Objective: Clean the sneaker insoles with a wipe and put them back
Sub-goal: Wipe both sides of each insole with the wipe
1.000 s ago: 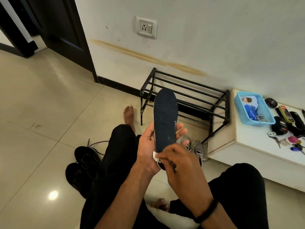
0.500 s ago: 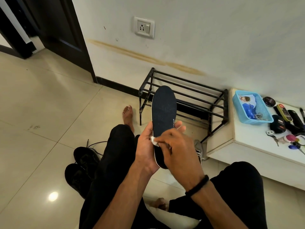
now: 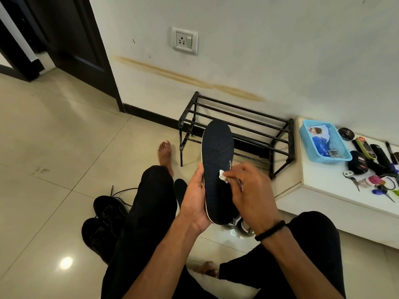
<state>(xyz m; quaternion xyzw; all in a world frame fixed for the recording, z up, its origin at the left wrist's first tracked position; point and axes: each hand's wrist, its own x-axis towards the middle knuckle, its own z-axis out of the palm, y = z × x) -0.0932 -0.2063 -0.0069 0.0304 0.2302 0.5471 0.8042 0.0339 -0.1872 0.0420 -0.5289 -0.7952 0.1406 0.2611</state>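
1. The person sits with both legs in black trousers, holding a dark insole (image 3: 218, 169) upright in front of them, its toe end pointing up and away toward the wall.
2. The left hand (image 3: 195, 201) grips the insole along its left edge and heel, thumb lying on that edge and the fingers wrapped behind (hidden by the insole itself).
3. The right hand (image 3: 252, 193) pinches a small white wipe (image 3: 223, 176) in its curled fingertips and presses it onto the textured top face, about midway up, toward the right side.
4. So the insole lies between the two hands: palm cradling it on the left, wipe-bearing fingertips on its face from the right.
5. A second dark insole (image 3: 180, 188) peeks out beside the left knee.
6. A pair of black shoes (image 3: 103, 223) with loose laces sits on the tiled floor (image 3: 54, 147) at the left, and grey sneakers (image 3: 241, 227) show just below the hands.
7. Farther off, a black metal shoe rack (image 3: 254, 124) stands against the wall.
8. To the right, a low white shelf (image 3: 323, 182) carries a blue basket (image 3: 323, 145), keys and small dark items.
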